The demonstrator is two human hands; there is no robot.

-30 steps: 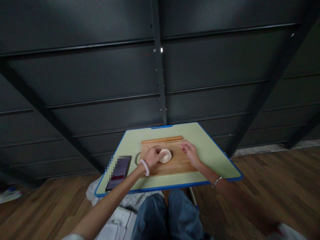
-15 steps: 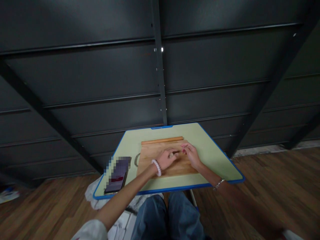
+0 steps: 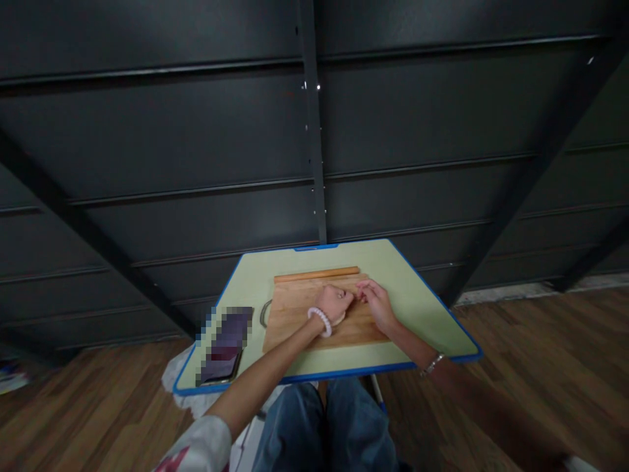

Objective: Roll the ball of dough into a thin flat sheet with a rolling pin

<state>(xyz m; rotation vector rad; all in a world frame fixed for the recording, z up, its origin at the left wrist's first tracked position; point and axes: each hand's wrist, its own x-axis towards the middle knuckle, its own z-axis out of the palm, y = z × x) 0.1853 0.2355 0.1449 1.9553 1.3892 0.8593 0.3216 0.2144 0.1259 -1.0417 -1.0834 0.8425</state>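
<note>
My left hand [image 3: 335, 303] lies curled over a pale dough ball on the wooden cutting board [image 3: 295, 321]. The hand hides nearly all of the dough; only a light rim [image 3: 339, 319] shows under the palm. My right hand [image 3: 376, 303] rests on the board just to the right, with its fingertips meeting the left hand's fingers at the dough. It holds nothing that I can see. A wooden rolling pin [image 3: 317, 274] lies along the far edge of the board, apart from both hands.
The board sits on a small pale green table with a blue rim [image 3: 422, 314]. A dark phone [image 3: 223, 344] lies at the table's left front. A metal ring [image 3: 265, 313] sticks out from the board's left end. Dark panelled wall behind, wooden floor around, my knees below.
The left hand slid right along the board with the dough and now covers it. It has met the right hand, which barely moved. The view tilted slightly.
</note>
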